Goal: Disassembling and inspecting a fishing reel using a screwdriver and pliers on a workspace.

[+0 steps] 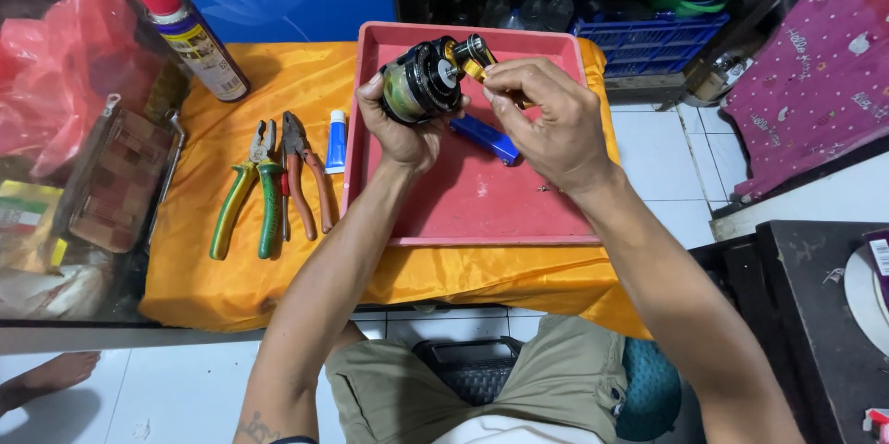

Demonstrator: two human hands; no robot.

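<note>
Above the red tray (482, 212), the left hand (403, 129) cradles a black fishing reel (421, 83), steadying it while the right hand (546, 120) fingers pinch what looks like its gold-coloured handle fitting (474, 55); pliers (248, 187) lie left of the tray.

Bright, even light; sharp; slight wide-angle edge distortion.

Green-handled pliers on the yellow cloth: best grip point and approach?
Judging by pose, take the green pliers by the two handles, coming from above. They lie flat on the cloth, handles toward the person and slightly spread, so one squeeze closes them. The jaws point away and sit close beside the red pliers, leaving little finger room there.
</note>
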